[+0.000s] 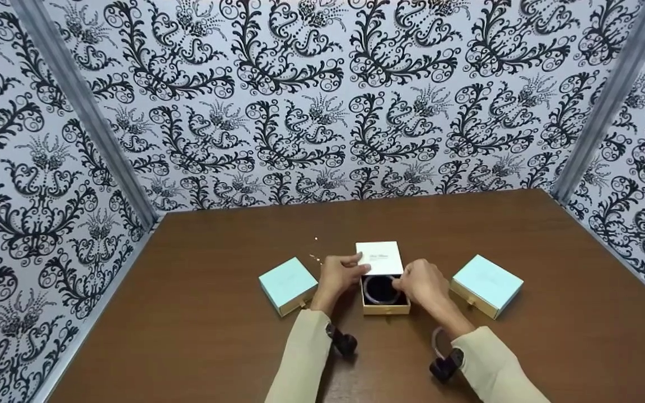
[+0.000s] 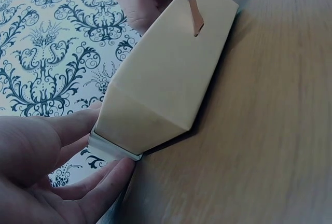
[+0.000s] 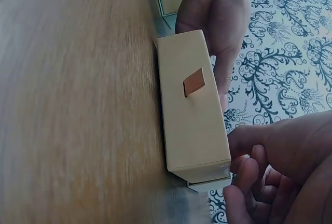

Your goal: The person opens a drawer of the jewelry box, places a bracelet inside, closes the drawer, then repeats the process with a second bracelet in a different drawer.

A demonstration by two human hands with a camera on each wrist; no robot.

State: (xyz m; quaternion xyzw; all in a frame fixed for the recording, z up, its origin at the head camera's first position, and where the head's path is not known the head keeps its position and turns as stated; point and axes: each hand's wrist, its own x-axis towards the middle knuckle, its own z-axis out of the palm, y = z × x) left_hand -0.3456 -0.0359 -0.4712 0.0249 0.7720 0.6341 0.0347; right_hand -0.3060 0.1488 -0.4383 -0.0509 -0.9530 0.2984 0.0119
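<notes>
A gold drawer box with a white sleeve (image 1: 379,257) stands pulled open on the table, its drawer (image 1: 386,309) facing me. Inside the drawer, on a dark lining, lies a greyish bangle (image 1: 368,298). My left hand (image 1: 340,275) grips the sleeve's left side between thumb and fingers; the left wrist view shows the pinch at its edge. At the drawer's right side, my right hand (image 1: 424,282) has its curled fingers dipped in, pinching the bangle's right rim. The drawer wall (image 3: 192,125) hides the fingertips in the right wrist view.
Mint-topped gold boxes stand left (image 1: 289,285) and right (image 1: 487,284) of the hands. A pale ring (image 1: 439,342) shows beside the right wrist camera. Tiny shiny bits, perhaps a fine chain (image 1: 316,258), lie behind the left hand. Patterned walls edge the brown table (image 1: 216,324).
</notes>
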